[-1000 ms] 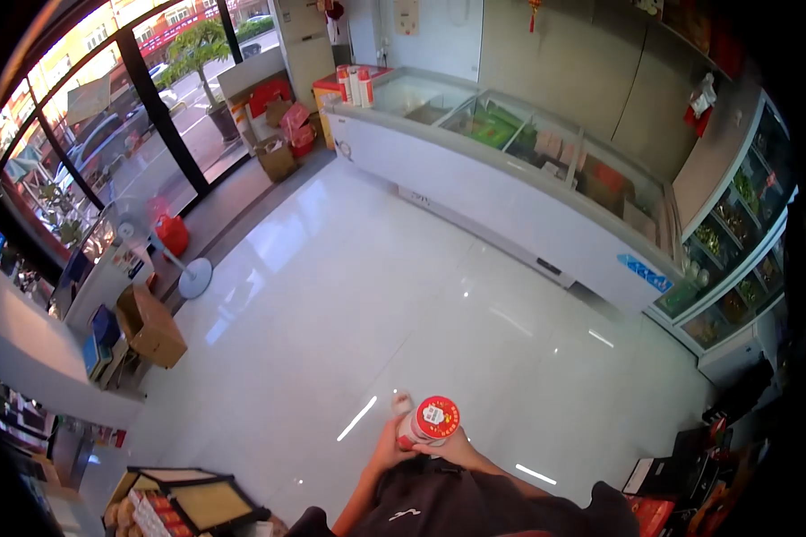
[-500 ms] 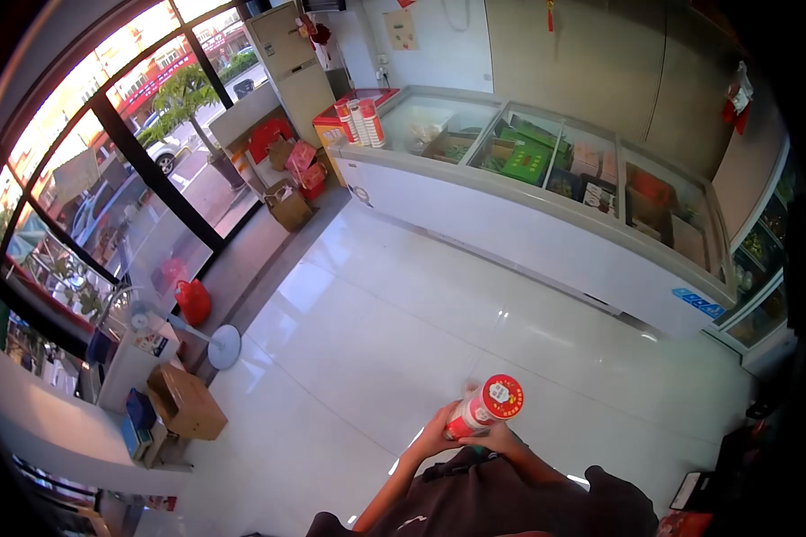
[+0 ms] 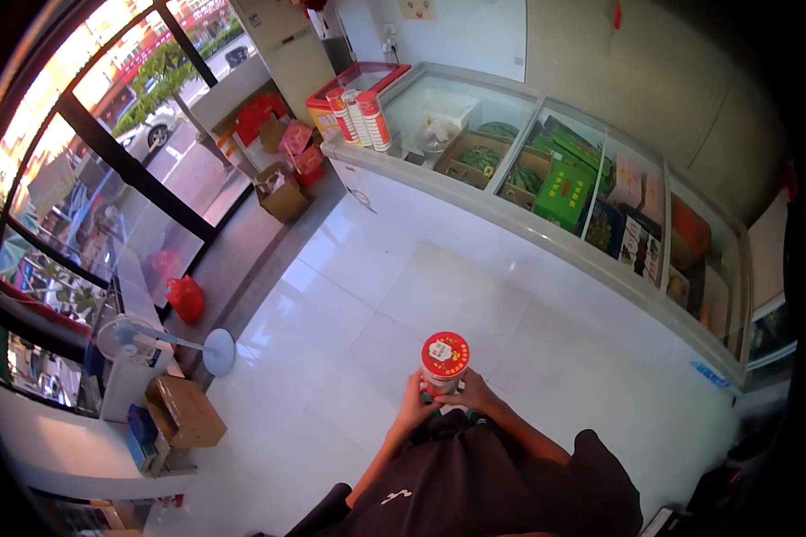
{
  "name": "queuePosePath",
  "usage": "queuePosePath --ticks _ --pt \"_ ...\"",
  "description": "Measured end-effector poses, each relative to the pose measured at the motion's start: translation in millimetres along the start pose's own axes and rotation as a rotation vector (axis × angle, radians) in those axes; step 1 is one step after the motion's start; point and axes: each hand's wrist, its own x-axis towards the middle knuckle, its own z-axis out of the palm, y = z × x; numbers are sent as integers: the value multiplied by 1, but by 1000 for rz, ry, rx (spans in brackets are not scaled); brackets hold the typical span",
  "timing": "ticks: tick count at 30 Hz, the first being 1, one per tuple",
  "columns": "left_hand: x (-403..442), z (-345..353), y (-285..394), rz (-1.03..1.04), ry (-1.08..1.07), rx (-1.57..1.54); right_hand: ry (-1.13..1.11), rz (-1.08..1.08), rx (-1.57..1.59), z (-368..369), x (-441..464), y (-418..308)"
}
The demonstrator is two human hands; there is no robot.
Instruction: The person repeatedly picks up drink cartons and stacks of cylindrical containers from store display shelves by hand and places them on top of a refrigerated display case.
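A cylindrical container point(image 3: 445, 356) with a red patterned lid is held upright in front of my dark shirt. My left hand point(image 3: 415, 401) wraps round its left side. Around its lower right side are the fingers of my right hand point(image 3: 475, 394). The underside of the container is hidden. Farther off, several red and white stacked cups point(image 3: 359, 119) stand on the near left corner of the glass-topped freezer point(image 3: 546, 234).
Inside the freezer lie a green box point(image 3: 562, 191) and watermelons. A floor fan point(image 3: 218, 352), a red bag point(image 3: 185, 299) and a cardboard box point(image 3: 184, 412) are at the left. Another open carton point(image 3: 282, 194) stands by the glass door.
The view has moved closer to the freezer, whose cups and boxes look larger. The container stays in both hands, now more upright and nearer the middle of the view than half a second ago.
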Motion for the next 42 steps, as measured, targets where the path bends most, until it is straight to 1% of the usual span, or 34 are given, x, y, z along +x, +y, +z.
queuePosePath --ticks 2,3,4,5,6,7,8,9,10,11,12,13,14,16,18,20,21,22,24,25,27,28,30,32,33,34,35,36,38,40,42 --pt "47 -12 26 -22 24 -38 -27 25 36 -14 48 -9" --pt "69 -17 29 -47 44 -96 81 -50 26 -18 68 -17" --pt "93 -21 28 -73 63 -153 74 -31 14 -25 91 -16" --pt "121 -26 17 -2 80 -123 69 -31 -12 -31 117 -15" --pt "144 -30 0 -110 71 -91 64 -28 -36 -39 140 -16" --pt "166 -32 -16 -10 95 -87 38 0 -129 -49 162 -18" --pt "200 -38 -22 94 122 -81 29 -12 -77 -54 189 -1" --pt "235 -43 -38 92 100 -165 128 25 -60 -62 217 4" --pt "253 -46 -50 65 75 -257 223 87 -40 -64 230 6" --pt "287 -58 -44 90 136 -161 237 110 -43 -74 258 3" --pt "317 -77 -16 135 141 155 247 126 -53 -87 287 -2" --pt "342 -81 -7 86 162 120 295 128 -37 -95 313 -16" --pt "369 -88 0 43 182 95 297 105 -7 -105 341 -26" --pt "413 -100 21 23 166 142 290 40 -149 -127 387 -39" --pt "469 -100 8 91 178 54 261 39 -180 -152 439 -36" --pt "523 -106 10 73 205 79 255 51 -107 -172 493 -46" --pt "550 -107 11 21 212 25 267 -34 -204 -183 519 -51" --pt "576 -109 11 -33 224 -31 253 -70 -151 -193 547 -48" --pt "634 -114 -7 -58 249 -29 208 -202 -356 -217 604 -39" --pt "654 -112 -15 -66 254 -25 165 -180 -349 -225 625 -36" --pt "693 -112 -24 -116 311 -6 211 -235 -267 -236 676 -42" --pt "710 -115 -29 -129 329 25 179 -221 -246 -242 700 -34" --pt "740 -117 -41 -188 327 27 128 -116 -292 -256 735 -5" --pt "760 -115 -53 -202 379 -21 46 -55 -244 -262 761 23" --pt "770 -117 -59 -334 341 -68 60 -82 -266 -265 774 33" --pt "776 -118 -64 -358 356 -77 71 -120 -290 -268 786 43" --pt "783 -121 -66 -335 386 -96 22 -62 -207 -268 794 58" --pt "786 -123 -63 -314 418 -113 -10 -51 -205 -268 801 56" --pt "785 -125 -56 -363 454 -127 -17 14 -53 -260 809 52" --pt "788 -127 -54 -403 500 -190 -82 10 -86 -258 819 73" --pt "790 -127 -56 -411 531 -198 -134 6 -118 -252 825 74"
